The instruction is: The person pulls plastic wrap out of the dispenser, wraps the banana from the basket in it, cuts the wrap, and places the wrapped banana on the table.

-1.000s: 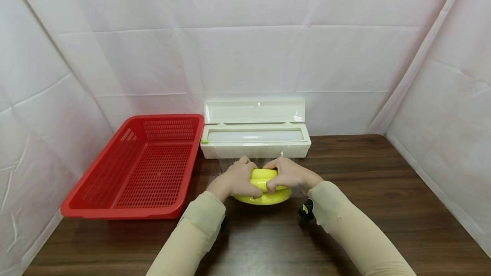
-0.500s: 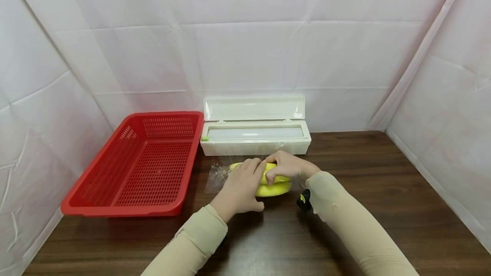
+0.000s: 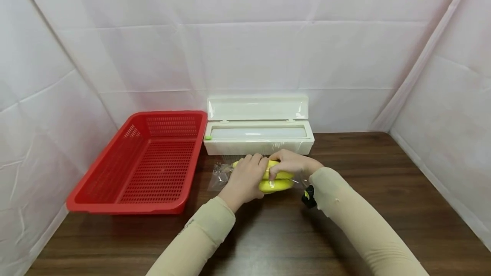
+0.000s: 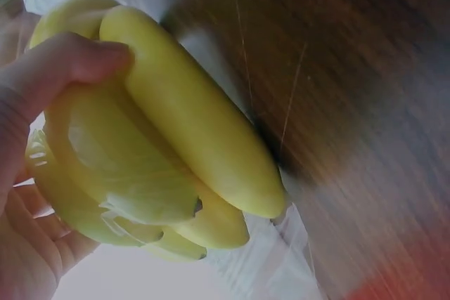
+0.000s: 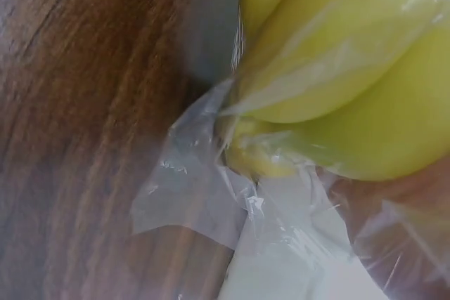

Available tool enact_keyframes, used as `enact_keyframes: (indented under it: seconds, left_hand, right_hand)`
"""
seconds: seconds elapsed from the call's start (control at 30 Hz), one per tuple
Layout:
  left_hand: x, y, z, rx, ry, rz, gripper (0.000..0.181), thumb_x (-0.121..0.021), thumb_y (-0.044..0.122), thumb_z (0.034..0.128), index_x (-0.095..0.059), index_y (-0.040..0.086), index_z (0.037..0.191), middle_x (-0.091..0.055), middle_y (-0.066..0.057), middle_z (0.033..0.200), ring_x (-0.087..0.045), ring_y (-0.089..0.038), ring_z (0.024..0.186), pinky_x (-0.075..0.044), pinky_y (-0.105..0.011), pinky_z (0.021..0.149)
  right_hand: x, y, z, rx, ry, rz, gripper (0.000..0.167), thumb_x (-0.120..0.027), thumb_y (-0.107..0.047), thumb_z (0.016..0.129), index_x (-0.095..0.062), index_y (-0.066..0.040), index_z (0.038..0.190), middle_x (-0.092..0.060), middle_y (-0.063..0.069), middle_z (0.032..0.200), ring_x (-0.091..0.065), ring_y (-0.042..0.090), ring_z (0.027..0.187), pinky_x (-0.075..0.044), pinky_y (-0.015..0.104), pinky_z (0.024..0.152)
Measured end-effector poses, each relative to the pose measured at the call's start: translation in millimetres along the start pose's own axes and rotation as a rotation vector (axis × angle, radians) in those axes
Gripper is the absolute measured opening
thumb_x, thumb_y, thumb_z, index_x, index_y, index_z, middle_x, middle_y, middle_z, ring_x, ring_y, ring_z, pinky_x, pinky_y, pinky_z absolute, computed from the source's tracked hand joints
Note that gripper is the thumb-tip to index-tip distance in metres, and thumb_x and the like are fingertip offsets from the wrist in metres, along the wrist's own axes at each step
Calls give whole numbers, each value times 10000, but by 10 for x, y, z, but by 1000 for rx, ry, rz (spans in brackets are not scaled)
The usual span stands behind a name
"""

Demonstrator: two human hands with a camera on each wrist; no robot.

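A bunch of yellow bananas (image 3: 276, 185) lies in front of the cling film dispenser (image 3: 261, 147), partly wrapped in clear cling film (image 3: 220, 177). My left hand (image 3: 245, 179) grips the bunch from the left; in the left wrist view its thumb presses on the bananas (image 4: 190, 117) while the fingers curl round the other side. From the right, my right hand (image 3: 292, 163) holds the bunch with bent fingers. Loose, crumpled film (image 5: 190, 173) sticks out past the bananas' stem end in the right wrist view. Film also stretches from the dispenser toward the bunch.
A red plastic basket (image 3: 192, 173) stands at the left, close beside the dispenser. The dispenser's lid (image 3: 258, 108) is raised, and a roll lies inside. White cloth walls (image 3: 245, 54) border the dark wooden table (image 3: 276, 242) at the back and sides.
My left hand has shifted from the bunch's near side to over its left part, its thumb drawing in. The bananas have rolled slightly toward the dispenser. My right hand keeps its hold.
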State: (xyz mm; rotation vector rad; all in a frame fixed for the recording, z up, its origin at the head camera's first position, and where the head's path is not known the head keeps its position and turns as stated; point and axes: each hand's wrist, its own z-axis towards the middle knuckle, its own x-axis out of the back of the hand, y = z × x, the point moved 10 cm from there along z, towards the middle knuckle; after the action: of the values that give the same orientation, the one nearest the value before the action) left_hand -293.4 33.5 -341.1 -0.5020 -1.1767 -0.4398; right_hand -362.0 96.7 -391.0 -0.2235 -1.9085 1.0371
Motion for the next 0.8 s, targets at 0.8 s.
enact_keyframes:
  seconds: [0.8]
  left_hand:
    - [-84, -213, 143, 42, -93, -158, 806, -848, 395, 576, -530, 74, 1243, -578, -56, 1148, -560, -206, 978, -484, -339, 872]
  right_hand:
    - [93, -391, -544, 232, 322, -517, 906, -793, -419, 691, -393, -56, 1419, -483, 121, 1359, -496, 273, 1177, -396, 496, 981]
